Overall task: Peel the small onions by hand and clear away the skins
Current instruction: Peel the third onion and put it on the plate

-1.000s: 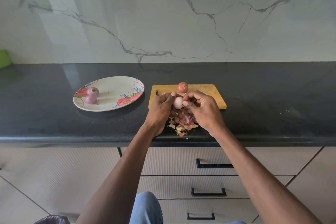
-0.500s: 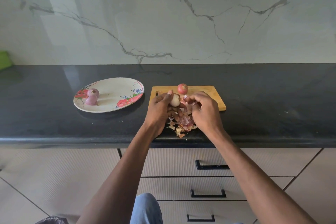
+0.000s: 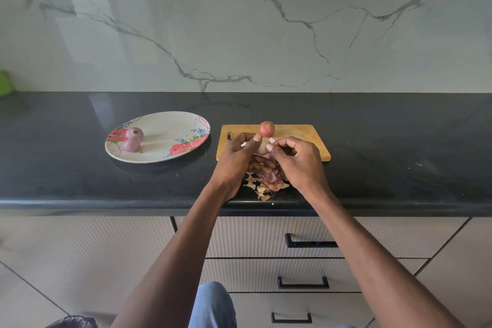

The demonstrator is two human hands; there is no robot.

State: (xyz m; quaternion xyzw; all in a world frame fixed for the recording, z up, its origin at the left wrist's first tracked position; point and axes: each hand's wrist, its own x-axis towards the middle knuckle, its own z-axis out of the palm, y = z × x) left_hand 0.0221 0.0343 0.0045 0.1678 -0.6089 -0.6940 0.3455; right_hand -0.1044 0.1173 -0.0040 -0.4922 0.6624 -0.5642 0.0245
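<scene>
Your left hand (image 3: 239,157) gripped the onion (image 3: 262,148); your right hand (image 3: 295,160), touching its right side, pinched a skin (image 3: 272,140) above the peels (image 3: 266,184).

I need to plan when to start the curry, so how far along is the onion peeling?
Done: two peeled onions lie on the floral plate. In hand: the left hand holds a pale onion while the right hand pinches a skin flake off it. Left: one unpeeled onion on the cutting board, and the pile of skins at the counter edge to clear.
</scene>
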